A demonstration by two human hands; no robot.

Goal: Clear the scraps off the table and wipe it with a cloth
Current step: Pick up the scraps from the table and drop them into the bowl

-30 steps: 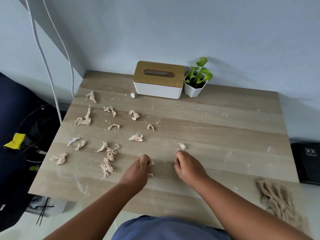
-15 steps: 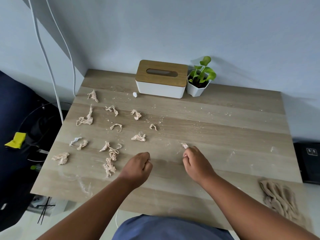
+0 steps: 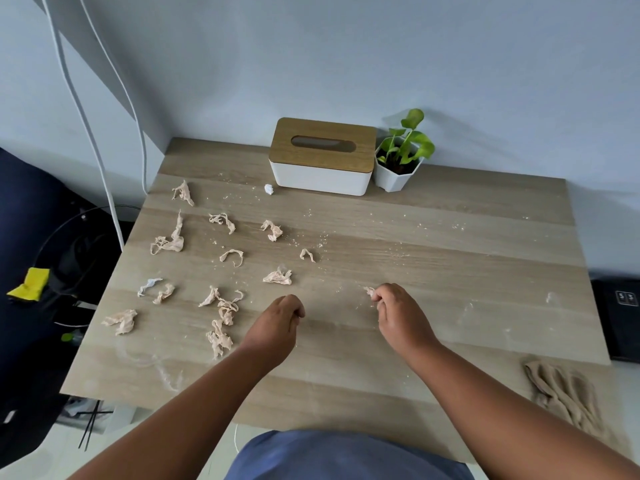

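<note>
Pinching a small pale scrap (image 3: 369,291) at its fingertips, the right hand (image 3: 398,315) sits low over the middle of the wooden table (image 3: 433,258), fingers curled inward round the bit. The left hand (image 3: 277,323) hovers just beside it to the left, its fingers curled into a loose fist; whether anything lies inside that fist cannot be told from this angle.

Most of the scraps (image 3: 221,271) lie scattered across the left half of the table, well apart from each other: a long twisted one (image 3: 171,239) near the left edge, a crumpled one (image 3: 277,277) just beyond the left hand, a string of pieces (image 3: 221,327) beside the left wrist, and a flat one (image 3: 121,320) close to the near left edge. A small white wad (image 3: 269,189) rests just in front of the tissue box (image 3: 322,155), which stands at the far edge against the wall. A potted plant (image 3: 401,157) in a white pot stands touching or nearly touching the box on its right side. Fine crumbs (image 3: 322,237) dot the centre of the table, and pale smears mark the surface to the right.

The cloth (image 3: 564,393), beige and bunched in folds, lies on the near right corner of the table, well apart from both hands.
</note>
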